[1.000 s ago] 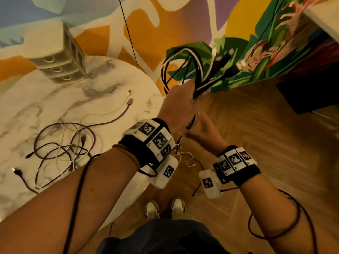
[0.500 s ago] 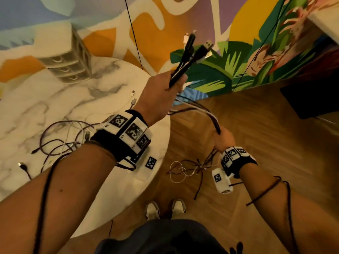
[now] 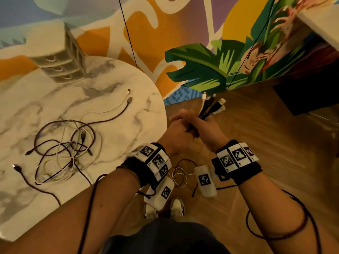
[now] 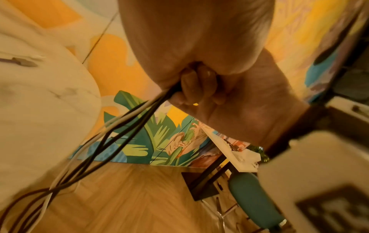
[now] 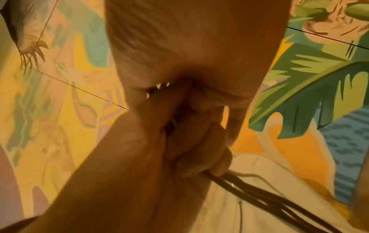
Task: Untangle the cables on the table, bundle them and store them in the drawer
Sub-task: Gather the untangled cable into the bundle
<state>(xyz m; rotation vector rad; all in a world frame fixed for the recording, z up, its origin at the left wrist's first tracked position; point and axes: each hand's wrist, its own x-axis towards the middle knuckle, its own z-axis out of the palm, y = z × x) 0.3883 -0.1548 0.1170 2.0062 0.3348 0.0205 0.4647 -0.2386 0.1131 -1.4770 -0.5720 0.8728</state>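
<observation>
I hold a bundle of black and white cables [image 3: 212, 105] over the floor, to the right of the table, with its plug ends sticking up. My left hand [image 3: 178, 123] and right hand [image 3: 203, 125] are pressed together, both gripping it. In the left wrist view, curled fingers [image 4: 199, 88] clamp the strands [image 4: 123, 126], which run down to the left. In the right wrist view, the strands [image 5: 259, 197] leave the fist [image 5: 199, 141] downwards. Loose loops [image 3: 181, 173] hang below my wrists. A tangle of purple, white and black cables [image 3: 64, 149] lies on the marble table [image 3: 157, 99]. A small drawer unit [image 3: 60, 65] stands at the table's back.
A black box [image 3: 308, 96] sits on the wooden floor at the right, under a white shelf [image 3: 321, 21]. Thin black wires [image 3: 128, 33] run down the painted wall. My shoes [image 3: 163, 209] stand by the table's edge. A teal chair [image 4: 253, 200] is nearby.
My left hand has come down from head height with the plug ends. My right hand has risen from lower on the cables to meet it, and both now grip the bundle together.
</observation>
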